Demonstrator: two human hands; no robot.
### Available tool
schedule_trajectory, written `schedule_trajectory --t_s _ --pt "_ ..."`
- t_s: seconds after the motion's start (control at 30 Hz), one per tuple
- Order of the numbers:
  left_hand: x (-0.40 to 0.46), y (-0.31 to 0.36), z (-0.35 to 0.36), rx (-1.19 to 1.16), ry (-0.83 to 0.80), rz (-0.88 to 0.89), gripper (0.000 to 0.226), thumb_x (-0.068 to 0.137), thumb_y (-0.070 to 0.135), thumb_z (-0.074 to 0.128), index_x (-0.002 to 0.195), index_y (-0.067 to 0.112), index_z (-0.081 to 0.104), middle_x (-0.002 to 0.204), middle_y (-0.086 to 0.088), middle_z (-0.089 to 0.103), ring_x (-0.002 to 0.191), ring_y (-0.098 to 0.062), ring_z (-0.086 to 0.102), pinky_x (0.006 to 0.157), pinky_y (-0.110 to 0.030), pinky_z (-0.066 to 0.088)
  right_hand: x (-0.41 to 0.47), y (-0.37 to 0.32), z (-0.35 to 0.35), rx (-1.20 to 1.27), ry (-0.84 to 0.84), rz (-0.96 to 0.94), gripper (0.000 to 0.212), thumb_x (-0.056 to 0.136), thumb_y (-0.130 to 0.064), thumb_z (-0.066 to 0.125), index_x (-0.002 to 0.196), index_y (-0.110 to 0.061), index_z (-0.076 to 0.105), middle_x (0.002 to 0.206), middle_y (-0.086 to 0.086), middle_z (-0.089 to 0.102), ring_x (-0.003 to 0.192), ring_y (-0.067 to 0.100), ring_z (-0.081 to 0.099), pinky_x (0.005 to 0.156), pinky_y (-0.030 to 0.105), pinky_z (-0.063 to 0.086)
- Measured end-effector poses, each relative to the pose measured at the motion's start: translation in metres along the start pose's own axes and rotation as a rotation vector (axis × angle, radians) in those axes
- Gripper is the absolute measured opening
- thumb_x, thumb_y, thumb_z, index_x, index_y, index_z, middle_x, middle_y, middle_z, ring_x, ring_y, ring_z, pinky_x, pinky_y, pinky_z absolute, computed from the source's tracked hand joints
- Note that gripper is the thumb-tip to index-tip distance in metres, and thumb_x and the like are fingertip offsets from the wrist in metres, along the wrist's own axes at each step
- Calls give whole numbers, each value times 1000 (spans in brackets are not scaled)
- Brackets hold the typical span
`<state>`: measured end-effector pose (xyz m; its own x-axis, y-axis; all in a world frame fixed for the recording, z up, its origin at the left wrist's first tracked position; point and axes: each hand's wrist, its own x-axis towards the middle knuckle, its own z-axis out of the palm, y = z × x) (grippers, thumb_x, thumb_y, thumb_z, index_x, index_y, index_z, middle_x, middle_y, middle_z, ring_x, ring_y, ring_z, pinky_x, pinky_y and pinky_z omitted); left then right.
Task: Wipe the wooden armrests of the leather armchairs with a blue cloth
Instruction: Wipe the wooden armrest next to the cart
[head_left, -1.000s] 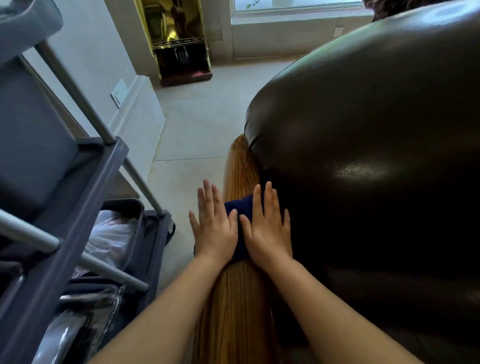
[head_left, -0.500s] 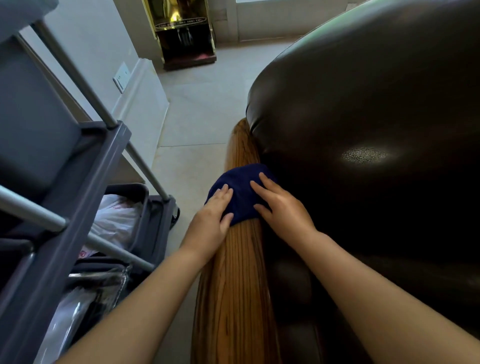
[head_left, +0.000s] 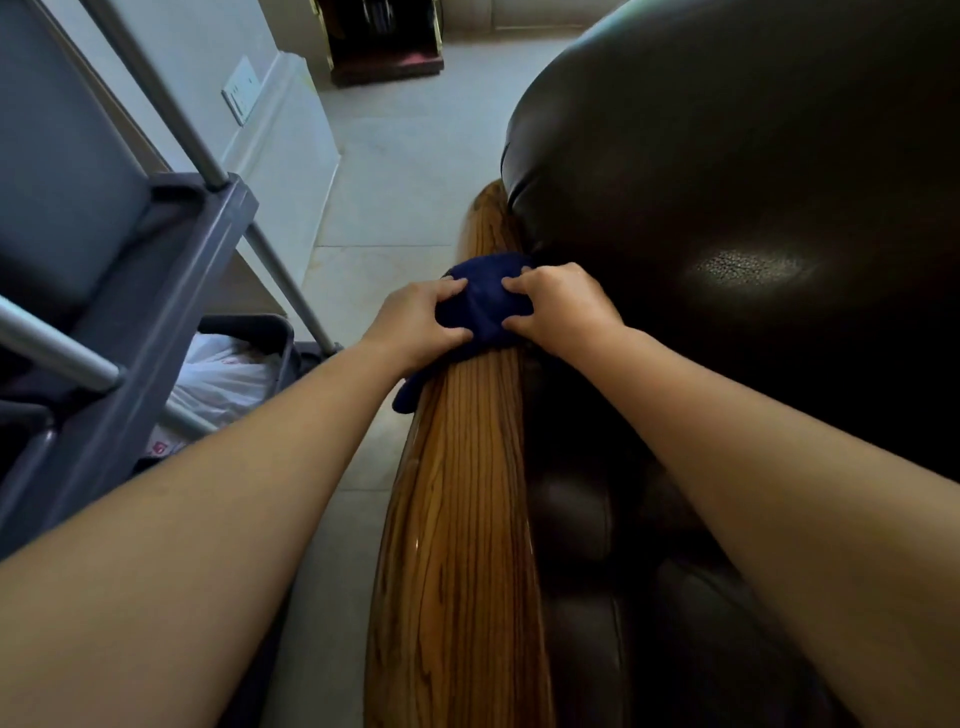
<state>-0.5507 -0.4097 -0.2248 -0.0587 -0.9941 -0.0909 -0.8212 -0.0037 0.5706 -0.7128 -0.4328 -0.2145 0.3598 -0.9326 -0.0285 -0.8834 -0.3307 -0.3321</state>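
Note:
A long glossy wooden armrest (head_left: 457, 519) runs away from me along the left side of a dark leather armchair (head_left: 753, 218). A dark blue cloth (head_left: 480, 301) is bunched over the armrest about midway along it, with a corner hanging off the left side. My left hand (head_left: 415, 322) grips the cloth's left side with curled fingers. My right hand (head_left: 563, 306) grips its right side, close against the leather.
A grey cleaning cart (head_left: 156, 291) with metal bars stands close on the left, a white plastic bag (head_left: 228, 374) in its lower bin. Pale tiled floor (head_left: 405, 171) lies between cart and chair. A wall with a socket plate (head_left: 240, 92) is at far left.
Both hands went from lying flat on the cloth to clutching it with curled fingers. The cloth has moved farther along the armrest and bunched up.

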Motion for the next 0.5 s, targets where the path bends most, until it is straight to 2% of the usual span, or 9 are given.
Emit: schedule_trajectory --t_s 0.13,0.23,0.3,0.4,0.5 --pt "-10 3 3 3 134 -26 47 77 15 66 123 15 57 128 -11 59 121 -24 51 101 -27 34 -8 -7 0 -50 52 -16 29 85 -21 59 113 -11 61 112 14 65 103 31 59 88 40 49" --pt "-23 5 2 31 207 -7 34 77 10 63 110 11 66 115 -13 67 111 -24 58 95 -26 39 -17 -13 2 -109 85 -51 21 88 -15 53 105 -10 63 98 12 67 91 29 63 78 37 48" --pt "-33 8 -4 72 179 25 28 76 9 63 104 10 69 107 -13 70 104 -26 61 92 -29 43 -24 -15 -5 -114 48 -72 17 88 -16 53 100 -12 64 91 9 66 85 28 63 71 34 48" --pt "-48 17 -19 138 77 41 25 76 10 63 100 12 70 101 -12 71 95 -26 63 86 -36 49 -39 -16 -25 -9 -32 -97 18 83 -20 60 99 -17 66 94 7 66 86 25 62 76 38 53" --pt "-67 32 -32 165 25 31 22 76 10 63 97 13 68 98 -10 70 88 -22 61 79 -33 48 -63 -22 -41 57 -62 -76 20 80 -21 63 99 -17 67 98 7 66 87 24 62 77 39 53"
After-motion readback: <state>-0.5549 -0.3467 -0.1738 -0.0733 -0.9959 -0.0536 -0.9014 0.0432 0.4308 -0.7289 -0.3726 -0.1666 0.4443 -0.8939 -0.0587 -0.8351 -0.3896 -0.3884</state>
